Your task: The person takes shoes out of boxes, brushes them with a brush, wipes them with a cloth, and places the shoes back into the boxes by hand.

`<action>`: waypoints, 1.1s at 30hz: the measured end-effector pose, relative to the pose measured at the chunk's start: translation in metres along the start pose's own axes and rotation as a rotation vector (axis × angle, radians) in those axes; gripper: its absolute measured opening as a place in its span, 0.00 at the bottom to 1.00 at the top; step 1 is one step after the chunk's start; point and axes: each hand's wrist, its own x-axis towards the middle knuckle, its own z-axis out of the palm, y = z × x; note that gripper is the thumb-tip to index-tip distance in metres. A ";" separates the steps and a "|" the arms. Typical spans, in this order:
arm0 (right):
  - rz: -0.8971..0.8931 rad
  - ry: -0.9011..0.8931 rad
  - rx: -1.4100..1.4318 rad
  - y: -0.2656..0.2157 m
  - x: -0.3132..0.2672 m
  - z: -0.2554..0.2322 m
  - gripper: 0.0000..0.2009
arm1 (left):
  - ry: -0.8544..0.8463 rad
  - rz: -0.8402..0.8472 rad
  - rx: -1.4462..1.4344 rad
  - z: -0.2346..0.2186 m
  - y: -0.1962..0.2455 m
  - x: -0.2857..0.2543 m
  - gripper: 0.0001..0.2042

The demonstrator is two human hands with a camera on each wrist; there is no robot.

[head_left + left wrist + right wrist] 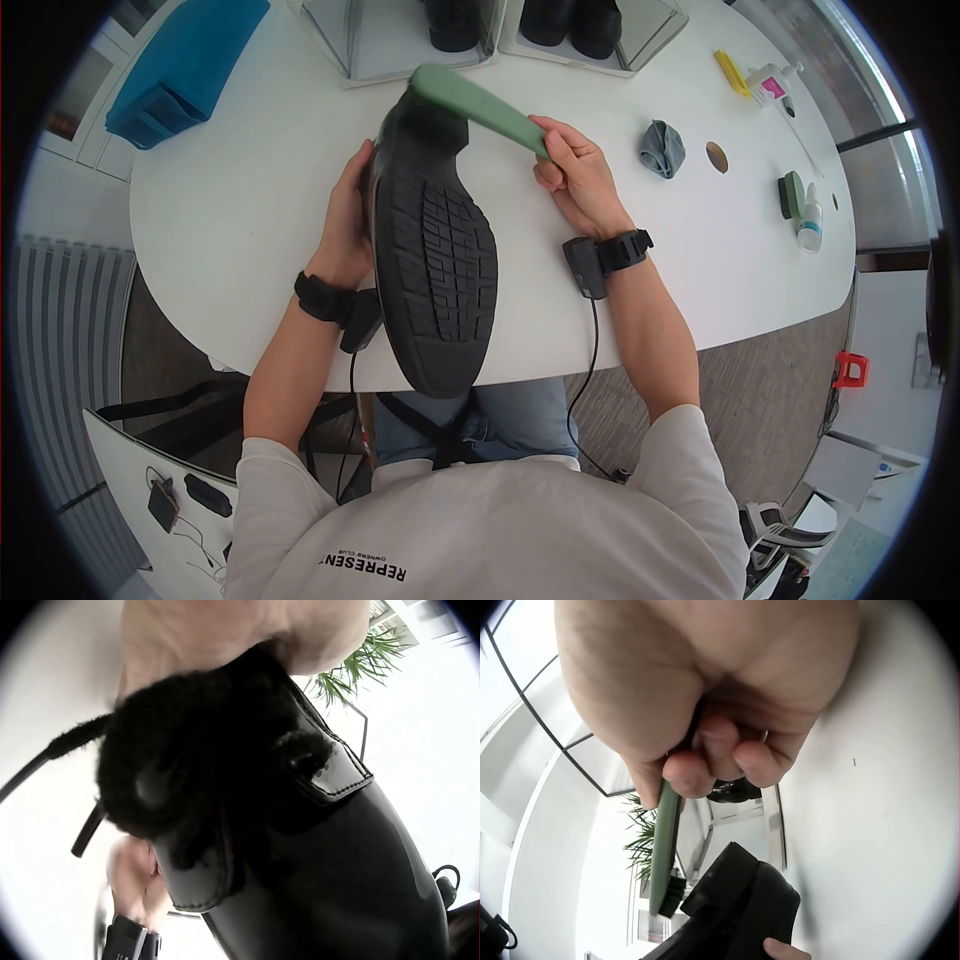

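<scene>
Right now the left hand (345, 225) holds a black shoe (432, 255) up over the white table (240, 190). Its fingers are curled round the side of the shoe, so that grip is grasping the shoe. The shoe is turned over, and its bumpy sole faces up at the head camera. The toe end points back at the person and hangs past the table edge. The heel end points away.

The right hand (578, 178) holds a green brush (478, 105) by one end. The fingers (705, 761) and thumb pinch the handle, so this grip is grasping the brush. The far end of the brush sits on the heel part of the shoe. In the right wrist view, dark bristles show at the low end of the green brush (662, 855), just by the black shoe (735, 915).

In the left wrist view the shiny black shoe (330, 862) fills most of the picture, with fuzzy black fluff at its opening.

Other things lie on the table. A grey cloth (661, 148) is bunched up near the right hand. Farther right are a small bottle (810, 222) and a yellow thing (731, 72). A blue bag (185, 65) lies at the far left. Two clear boxes (400, 45) with dark shoes inside stand at the far edge.
</scene>
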 end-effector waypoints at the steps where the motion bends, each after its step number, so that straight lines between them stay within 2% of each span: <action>1: -0.022 -0.018 -0.039 0.000 0.000 0.000 0.16 | 0.003 -0.012 -0.011 0.000 -0.001 0.000 0.20; 3: -0.040 -0.038 -0.079 0.001 -0.001 0.001 0.17 | -0.045 -0.043 -0.037 -0.006 -0.003 0.002 0.20; 5: -0.006 0.021 -0.158 -0.001 -0.002 0.009 0.17 | -0.095 -0.074 -0.060 -0.002 -0.004 0.000 0.20; 7: 0.008 0.060 -0.110 -0.002 0.001 0.005 0.16 | -0.221 -0.095 -0.207 0.007 -0.004 -0.004 0.20; 11: 0.039 0.088 -0.038 -0.008 0.003 -0.006 0.16 | -0.134 -0.102 -0.186 -0.009 -0.004 0.002 0.19; 16: 0.054 0.151 -0.012 -0.006 0.006 -0.009 0.15 | 0.213 0.105 0.679 0.019 -0.004 -0.033 0.11; 17: 0.055 0.161 -0.030 -0.005 0.007 -0.010 0.15 | 0.213 0.108 0.679 0.007 -0.001 -0.029 0.11; 18: 0.053 0.160 -0.030 -0.005 0.007 -0.009 0.15 | 0.001 -0.080 0.025 -0.017 0.004 -0.022 0.14; 19: 0.046 0.153 -0.017 -0.005 0.006 -0.008 0.16 | -0.212 -0.264 -0.631 -0.018 0.009 -0.020 0.17; 20: 0.036 0.147 -0.003 -0.006 0.006 -0.007 0.16 | -0.215 -0.267 -0.627 -0.018 0.009 -0.022 0.17; 22: 0.031 0.137 0.018 -0.006 0.005 -0.009 0.17 | -0.264 -0.479 -0.935 -0.012 0.013 -0.031 0.19; 23: 0.033 0.124 0.041 -0.007 0.006 -0.010 0.17 | -0.273 -0.482 -0.926 -0.010 0.013 -0.031 0.19; 25: 0.023 0.115 0.040 -0.007 0.007 -0.013 0.17 | -0.223 -0.393 -1.085 -0.011 0.010 -0.028 0.20; 26: 0.030 0.108 0.042 -0.006 0.006 -0.013 0.17 | -0.222 -0.396 -1.082 -0.027 0.003 -0.019 0.20; 28: 0.024 0.116 -0.002 -0.006 0.005 -0.013 0.17 | -0.367 -0.081 -0.961 -0.068 -0.013 0.000 0.23; 29: 0.013 0.119 -0.051 -0.007 0.005 -0.012 0.17 | -0.367 -0.082 -0.959 -0.063 -0.011 -0.002 0.23; 31: 0.037 0.117 -0.079 -0.010 0.005 -0.011 0.16 | -0.293 -0.068 -0.695 -0.051 -0.004 -0.004 0.20; 33: 0.066 0.115 -0.109 -0.012 0.005 -0.014 0.16 | -0.264 -0.030 -0.655 -0.040 -0.002 -0.006 0.19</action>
